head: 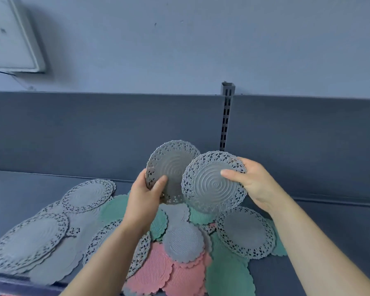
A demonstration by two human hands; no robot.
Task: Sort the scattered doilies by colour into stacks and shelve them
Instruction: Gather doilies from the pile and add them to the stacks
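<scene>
My left hand (pixel 144 198) grips a grey lace doily (pixel 172 165) by its lower left edge and holds it tilted upright above the pile. In my right hand (pixel 255 184), a second grey lace doily (pixel 212 184) is pinched at its right rim and overlaps the first one in front. Below both hands, on the dark blue shelf (pixel 13 189), lies a scattered heap: grey doilies (pixel 88 195) to the left, a grey lace one (pixel 246 231) on the right, green doilies (pixel 229 272) and pink doilies (pixel 152 268) near the front.
The shelf has a dark back panel (pixel 94 129) with a slotted metal upright (pixel 225 120) behind my hands. A pale wall rises above, with a white box (pixel 13 37) at the upper left. The shelf's front lip (pixel 19 283) runs along the lower left.
</scene>
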